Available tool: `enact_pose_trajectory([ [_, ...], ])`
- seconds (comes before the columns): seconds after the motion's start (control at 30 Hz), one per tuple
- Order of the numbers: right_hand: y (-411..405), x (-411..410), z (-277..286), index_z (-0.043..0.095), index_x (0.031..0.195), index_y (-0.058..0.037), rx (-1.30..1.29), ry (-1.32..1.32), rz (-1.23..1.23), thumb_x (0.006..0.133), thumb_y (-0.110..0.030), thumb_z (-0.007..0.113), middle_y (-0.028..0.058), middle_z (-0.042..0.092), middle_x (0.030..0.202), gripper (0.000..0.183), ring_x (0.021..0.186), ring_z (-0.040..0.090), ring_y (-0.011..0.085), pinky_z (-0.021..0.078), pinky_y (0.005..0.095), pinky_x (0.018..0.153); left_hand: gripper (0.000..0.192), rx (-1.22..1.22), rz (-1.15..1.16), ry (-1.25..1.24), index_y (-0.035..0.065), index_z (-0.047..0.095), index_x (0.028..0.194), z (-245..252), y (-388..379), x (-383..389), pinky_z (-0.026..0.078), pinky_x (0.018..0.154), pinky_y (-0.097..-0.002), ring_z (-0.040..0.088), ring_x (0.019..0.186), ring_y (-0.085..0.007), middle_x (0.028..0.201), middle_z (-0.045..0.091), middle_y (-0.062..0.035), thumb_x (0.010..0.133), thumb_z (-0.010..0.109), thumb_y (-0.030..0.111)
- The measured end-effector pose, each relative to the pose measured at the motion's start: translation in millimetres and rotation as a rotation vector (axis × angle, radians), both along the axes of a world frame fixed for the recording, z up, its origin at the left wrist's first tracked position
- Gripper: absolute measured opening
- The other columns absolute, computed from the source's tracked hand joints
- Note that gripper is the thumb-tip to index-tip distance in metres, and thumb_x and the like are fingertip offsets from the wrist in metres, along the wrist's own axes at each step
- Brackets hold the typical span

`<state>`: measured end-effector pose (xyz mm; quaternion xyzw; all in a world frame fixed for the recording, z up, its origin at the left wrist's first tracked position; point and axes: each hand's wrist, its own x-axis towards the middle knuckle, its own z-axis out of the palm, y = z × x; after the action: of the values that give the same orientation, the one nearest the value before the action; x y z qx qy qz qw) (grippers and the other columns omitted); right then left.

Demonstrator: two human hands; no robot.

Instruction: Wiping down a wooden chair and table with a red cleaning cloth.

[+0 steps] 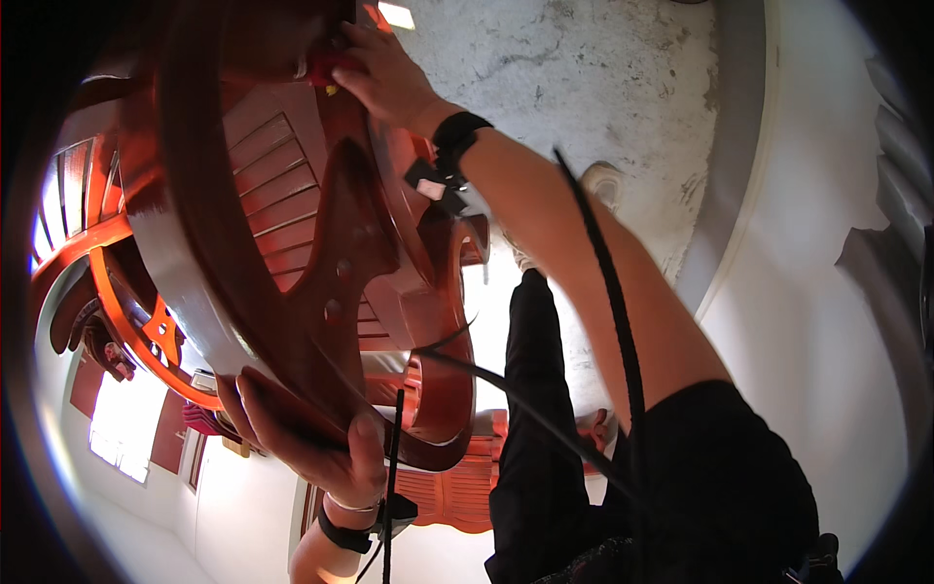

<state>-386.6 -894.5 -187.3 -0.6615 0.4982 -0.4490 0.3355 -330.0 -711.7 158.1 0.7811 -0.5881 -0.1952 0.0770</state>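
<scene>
A glossy reddish-brown wooden chair or bench, with a broad curved armrest (pixel 219 292) and a slatted panel (pixel 281 182), fills the left and middle of the view. My left hand (pixel 314 445) grips the armrest's lower end, fingers on one side and thumb on the other. At the top, my right hand (pixel 379 77) presses a bunched dark red cloth (pixel 332 67) against the upper part of the frame. A small yellow patch shows just below the cloth. Part of the cloth is hidden under my fingers. Both wrists carry black straps with small devices.
Orange-lit wooden furniture (pixel 117 299) stands at the left, and a slatted wooden piece (pixel 449 489) lies beyond at the bottom. A worn concrete floor (pixel 584 80) and a pale wall (pixel 824 350) are at the right. Black cords dangle across the view near my arms.
</scene>
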Motion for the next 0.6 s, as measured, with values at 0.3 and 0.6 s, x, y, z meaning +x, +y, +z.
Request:
enact_pose_trajectory([
  [0.3, 7, -12, -83, 0.059, 0.123, -0.0137, 0.17, -0.057, -0.004, 0.086, -0.018, 0.06, 0.0162, 0.052, 0.131, 0.038, 0.115, 0.053, 0.0382, 0.0482, 0.0483, 0.085, 0.097, -0.026, -0.009, 0.004, -0.0024, 0.016, 0.152, -5, 8, 9, 0.02, 0.112, -0.0554, 0.017, 0.144, -0.043, 0.154, 0.015, -0.0292, 0.084, 0.057, 0.055],
  [0.6, 203, -72, 23, 0.03, 0.15, -0.0092, 0.87, -0.217, 0.568, 0.099, -0.022, 0.051, 0.0207, 0.032, 0.153, 0.057, 0.142, 0.032, 0.0344, 0.0309, 0.042, 0.114, 0.092, -0.097, 0.008, 0.034, -0.0023, 0.016, 0.152, -5, 7, 3, 0.026, 0.114, -0.0499, 0.028, 0.142, -0.0371, 0.154, 0.022, -0.0235, 0.084, 0.053, 0.047],
])
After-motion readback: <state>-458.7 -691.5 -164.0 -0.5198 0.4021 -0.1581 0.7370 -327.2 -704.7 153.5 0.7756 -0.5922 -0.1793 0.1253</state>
